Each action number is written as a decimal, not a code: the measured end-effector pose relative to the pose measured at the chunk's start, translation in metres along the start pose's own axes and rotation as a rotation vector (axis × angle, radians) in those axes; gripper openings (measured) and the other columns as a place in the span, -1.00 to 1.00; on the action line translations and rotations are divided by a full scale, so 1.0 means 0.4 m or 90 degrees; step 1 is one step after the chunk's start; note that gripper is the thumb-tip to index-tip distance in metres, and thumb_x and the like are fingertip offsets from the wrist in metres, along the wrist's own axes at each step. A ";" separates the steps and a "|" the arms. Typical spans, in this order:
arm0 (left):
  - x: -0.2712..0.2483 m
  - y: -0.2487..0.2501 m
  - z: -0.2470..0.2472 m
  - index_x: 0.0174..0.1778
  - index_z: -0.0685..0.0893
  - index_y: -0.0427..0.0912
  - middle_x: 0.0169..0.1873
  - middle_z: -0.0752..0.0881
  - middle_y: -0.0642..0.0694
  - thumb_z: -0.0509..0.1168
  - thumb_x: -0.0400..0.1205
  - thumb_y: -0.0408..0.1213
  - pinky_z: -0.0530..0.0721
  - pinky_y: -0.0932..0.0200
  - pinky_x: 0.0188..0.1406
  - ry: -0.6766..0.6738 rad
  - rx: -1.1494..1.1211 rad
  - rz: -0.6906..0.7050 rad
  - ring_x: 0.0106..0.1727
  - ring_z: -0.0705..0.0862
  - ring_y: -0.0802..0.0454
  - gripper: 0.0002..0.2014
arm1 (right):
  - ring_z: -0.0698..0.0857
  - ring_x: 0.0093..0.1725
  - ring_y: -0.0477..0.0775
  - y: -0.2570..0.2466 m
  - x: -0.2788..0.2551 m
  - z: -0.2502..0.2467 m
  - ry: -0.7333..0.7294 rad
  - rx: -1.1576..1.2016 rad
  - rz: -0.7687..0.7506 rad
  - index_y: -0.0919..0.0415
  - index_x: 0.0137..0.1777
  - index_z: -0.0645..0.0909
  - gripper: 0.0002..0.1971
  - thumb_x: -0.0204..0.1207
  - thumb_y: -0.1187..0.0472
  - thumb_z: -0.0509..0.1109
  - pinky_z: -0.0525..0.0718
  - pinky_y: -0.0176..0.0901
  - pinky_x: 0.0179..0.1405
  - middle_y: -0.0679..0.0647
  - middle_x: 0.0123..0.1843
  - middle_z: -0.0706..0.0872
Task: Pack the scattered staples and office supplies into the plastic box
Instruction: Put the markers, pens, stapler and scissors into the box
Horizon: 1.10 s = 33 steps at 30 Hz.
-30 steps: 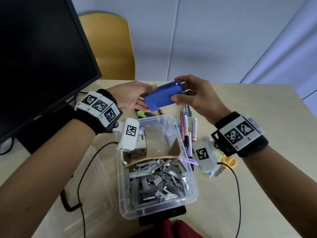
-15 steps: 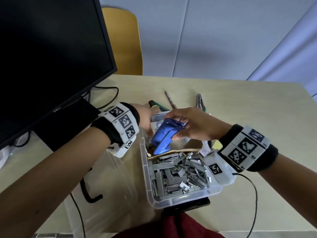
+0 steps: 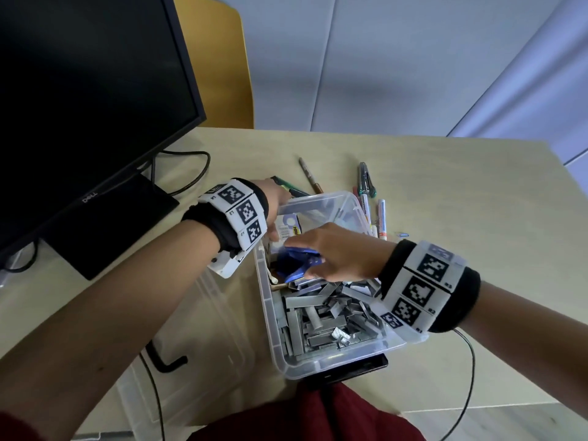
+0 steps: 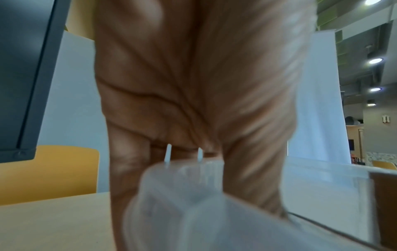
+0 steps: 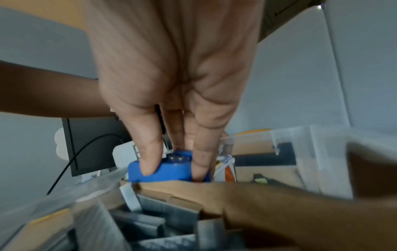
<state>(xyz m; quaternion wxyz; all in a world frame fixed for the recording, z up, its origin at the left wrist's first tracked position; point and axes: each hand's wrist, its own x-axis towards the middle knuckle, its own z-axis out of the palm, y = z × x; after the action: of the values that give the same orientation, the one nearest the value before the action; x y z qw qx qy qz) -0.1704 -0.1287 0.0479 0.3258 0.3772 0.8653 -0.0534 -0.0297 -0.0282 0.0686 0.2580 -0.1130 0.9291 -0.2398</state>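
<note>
- While the clear plastic box [image 3: 321, 364] sits at the near edge of the bench [image 3: 445, 192], partly on a dark flat object [image 3: 350, 369] that juts past the edge, a hard downward push could tip or slide it toward the person's lap.
- Loose staple strips [image 3: 324, 316] fill the near half of the box; if the right wrist drags across the heap, strips could flick over the low wall.
- Just beyond them, the right hand [image 3: 337, 253] pinches a blue stapler [image 5: 163, 168], thumb on one side and fingers on the other, lowering it behind a brown cardboard divider [image 5: 193, 188]. Letting go too soon could leave the stapler propped on the divider's edge, or crush that divider down onto the staples.
- Small printed packets [image 3: 288, 227] fill the far compartment, so the stapler may not seat flat.
- At the far left corner the left hand [image 3: 273, 198] steadies the box, fingers lying fairly straight against the rim as far as the blurred wrist view shows; if it slips, the box shifts.
- Farthest out, pens and markers [image 3: 366, 192] lie unpacked beside the box; a jolted box could send them rolling.
</note>
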 end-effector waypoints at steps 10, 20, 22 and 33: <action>0.022 -0.004 0.000 0.16 0.53 -0.24 -0.04 0.66 -0.15 0.49 0.46 -0.26 0.52 0.14 -0.18 0.006 0.069 -0.003 -0.04 0.66 -0.13 -0.59 | 0.62 -0.03 0.11 -0.046 0.050 0.012 -0.022 -0.033 0.076 0.17 0.48 0.23 -0.48 0.55 0.40 0.27 0.57 -0.31 -0.25 0.20 0.04 0.66; 0.111 -0.063 0.036 -0.23 0.46 0.06 -0.35 0.68 0.04 0.54 0.01 0.28 0.74 0.01 -0.18 0.028 0.067 -0.035 -0.32 0.69 -0.01 -0.40 | 0.63 -0.16 0.10 -0.071 0.095 -0.033 -0.045 -0.119 0.216 0.35 0.07 0.55 -0.76 0.54 0.18 0.36 0.58 -0.22 -0.23 0.22 0.05 0.67; 0.104 -0.061 0.029 -0.25 0.46 0.06 -0.35 0.68 0.06 0.53 -0.02 0.31 0.75 0.01 -0.17 0.020 0.073 -0.038 -0.32 0.70 -0.01 -0.38 | 0.66 -0.12 0.10 -0.072 0.105 -0.047 -0.095 -0.080 0.256 0.41 0.22 0.54 -0.69 0.57 0.21 0.33 0.61 -0.17 -0.27 0.20 0.18 0.67; 0.043 -0.048 0.017 0.01 0.58 0.02 -0.18 0.74 0.00 0.60 0.17 0.12 0.74 -0.03 -0.08 0.025 0.051 -0.012 -0.16 0.73 -0.07 -0.43 | 0.39 -0.43 -0.19 -0.036 0.108 -0.004 -0.110 -0.006 0.235 0.32 0.21 0.65 -0.72 0.53 0.30 0.32 0.44 -0.35 -0.41 0.08 -0.10 0.58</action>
<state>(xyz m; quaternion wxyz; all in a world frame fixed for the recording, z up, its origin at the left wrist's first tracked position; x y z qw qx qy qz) -0.1886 -0.1339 0.0291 0.2930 0.3825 0.8723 -0.0834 -0.0658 -0.0544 0.0588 0.3761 0.0381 0.9093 -0.1738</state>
